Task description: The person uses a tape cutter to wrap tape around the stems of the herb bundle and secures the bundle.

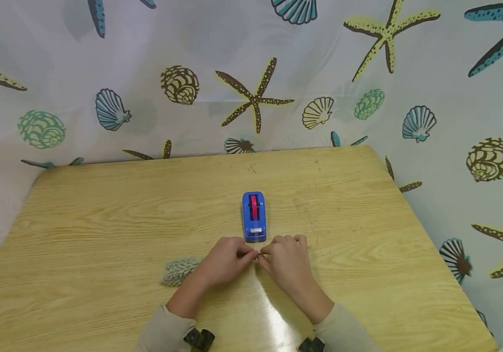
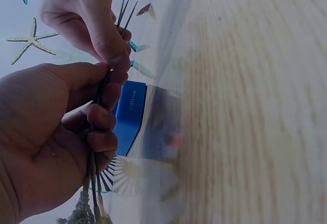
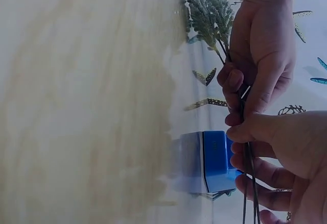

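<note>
A small bunch of thin dark stems (image 2: 94, 183) with fuzzy grey-green heads (image 3: 210, 15) is held between both hands. My left hand (image 1: 222, 264) has its fingers curled round the stems, with the heads sticking out to the left of it in the head view. Thumb and fingers of my right hand (image 1: 288, 266) pinch the same stems close beside the left fingertips. Beyond the right fingers the bare stem ends spread slightly apart in the left wrist view. Just past both hands stands a blue tape dispenser (image 1: 254, 216) with a red-pink roll.
The wooden table (image 1: 102, 215) spreads out around the hands. Behind it and along its right side hangs a white cloth (image 1: 216, 29) printed with starfish and shells. Dark wrist cameras (image 1: 199, 338) sit on both sleeves.
</note>
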Available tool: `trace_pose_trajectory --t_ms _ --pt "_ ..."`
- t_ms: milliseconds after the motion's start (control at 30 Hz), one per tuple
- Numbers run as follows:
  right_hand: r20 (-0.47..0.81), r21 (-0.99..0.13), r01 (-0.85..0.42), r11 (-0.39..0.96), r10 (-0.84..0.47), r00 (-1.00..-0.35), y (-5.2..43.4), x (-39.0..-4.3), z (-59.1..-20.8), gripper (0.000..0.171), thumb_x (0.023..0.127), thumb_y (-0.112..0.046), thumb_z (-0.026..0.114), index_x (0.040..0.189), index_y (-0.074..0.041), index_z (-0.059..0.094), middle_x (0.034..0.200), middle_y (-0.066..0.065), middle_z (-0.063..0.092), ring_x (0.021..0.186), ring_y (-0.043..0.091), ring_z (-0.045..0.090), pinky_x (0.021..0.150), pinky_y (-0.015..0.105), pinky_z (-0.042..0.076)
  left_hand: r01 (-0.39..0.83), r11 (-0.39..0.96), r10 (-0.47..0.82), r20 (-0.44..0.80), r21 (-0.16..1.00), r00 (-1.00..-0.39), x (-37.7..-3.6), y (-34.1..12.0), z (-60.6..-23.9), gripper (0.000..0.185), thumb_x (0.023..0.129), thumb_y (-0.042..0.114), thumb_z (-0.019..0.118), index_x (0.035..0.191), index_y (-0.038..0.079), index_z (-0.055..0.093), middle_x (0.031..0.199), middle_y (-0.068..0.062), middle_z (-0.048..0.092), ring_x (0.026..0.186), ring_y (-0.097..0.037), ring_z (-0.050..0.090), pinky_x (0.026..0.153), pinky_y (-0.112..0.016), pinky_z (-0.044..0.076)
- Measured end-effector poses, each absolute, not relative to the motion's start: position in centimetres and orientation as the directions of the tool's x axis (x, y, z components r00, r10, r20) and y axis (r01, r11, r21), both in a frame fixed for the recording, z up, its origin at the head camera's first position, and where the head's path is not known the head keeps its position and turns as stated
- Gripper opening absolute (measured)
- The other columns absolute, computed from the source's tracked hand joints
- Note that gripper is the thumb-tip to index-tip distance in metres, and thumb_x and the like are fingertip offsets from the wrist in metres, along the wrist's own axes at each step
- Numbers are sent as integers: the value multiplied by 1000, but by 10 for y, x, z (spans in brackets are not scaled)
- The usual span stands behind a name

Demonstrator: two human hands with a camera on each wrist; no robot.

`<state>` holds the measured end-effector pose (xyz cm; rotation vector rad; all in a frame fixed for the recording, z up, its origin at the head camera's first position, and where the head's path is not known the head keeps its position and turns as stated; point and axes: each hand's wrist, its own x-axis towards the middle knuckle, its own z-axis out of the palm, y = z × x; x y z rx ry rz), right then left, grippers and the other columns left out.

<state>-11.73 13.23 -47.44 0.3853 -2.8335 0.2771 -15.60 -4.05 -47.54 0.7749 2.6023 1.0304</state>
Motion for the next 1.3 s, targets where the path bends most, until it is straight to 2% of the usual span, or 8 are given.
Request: trace_pose_trajectory --t_ms 100,233,433,567,833,967,1167,1300 --pt "297 -134 -298 945 -248 -922 132 -117 -474 17 82 -42 80 80 -24 82 74 -6 70 68 15 64 71 36 43 412 609 562 -3 678 -827 -157 -42 -475 17 96 19 67 89 13 81 71 6 60 62 -8 46 57 -21 39" --pt "253 -182 -310 933 -260 -932 135 -117 -474 18 84 -39 79 86 -21 82 80 -5 72 72 16 65 69 35 42 440 601 579 17 667 -815 -157 -42 -474 16 96 18 68 88 12 81 71 6 59 62 -7 45 57 -21 39" --pt "65 -230 -292 929 -284 -956 143 -120 -462 20 94 -32 70 103 -18 79 89 -1 74 81 20 67 78 43 40 487 596 593 59 638 -803 -157 -41 -474 15 94 14 69 90 5 81 70 4 56 61 -7 44 54 -19 38" --pt "-59 -267 -295 917 -322 -945 150 -127 -451 16 97 -25 65 101 -17 79 88 -2 75 76 16 65 79 44 39 523 598 598 96 607 -796 -158 -41 -475 14 93 13 70 91 5 80 70 3 54 61 -7 42 54 -19 37" --pt "-218 -493 -258 831 -405 -888 164 -146 -446 13 93 -11 70 99 -9 81 102 6 78 85 15 69 78 36 57 530 612 600 93 587 -795 -156 -41 -476 13 93 13 70 93 5 81 75 2 58 63 -7 44 55 -19 39" --pt "-185 -534 -261 804 -413 -892 164 -148 -450 10 89 -7 74 95 -6 81 98 8 78 88 20 72 78 37 58 522 617 588 96 589 -803 -156 -39 -477 12 92 13 71 94 5 81 77 0 62 63 -7 45 55 -20 39" --pt "-85 -497 -290 818 -378 -922 159 -145 -453 5 86 -9 77 88 -8 81 88 3 78 82 18 71 74 34 57 484 653 537 95 583 -838 -156 -38 -476 11 91 14 74 94 7 81 85 -2 69 66 -7 51 57 -21 41" --pt "-41 -468 -295 833 -354 -934 157 -144 -454 4 86 -9 77 85 -10 81 85 1 77 80 17 71 74 33 57 462 680 501 99 569 -860 -155 -37 -474 9 89 17 76 88 9 81 84 -1 69 70 -7 56 61 -23 46"
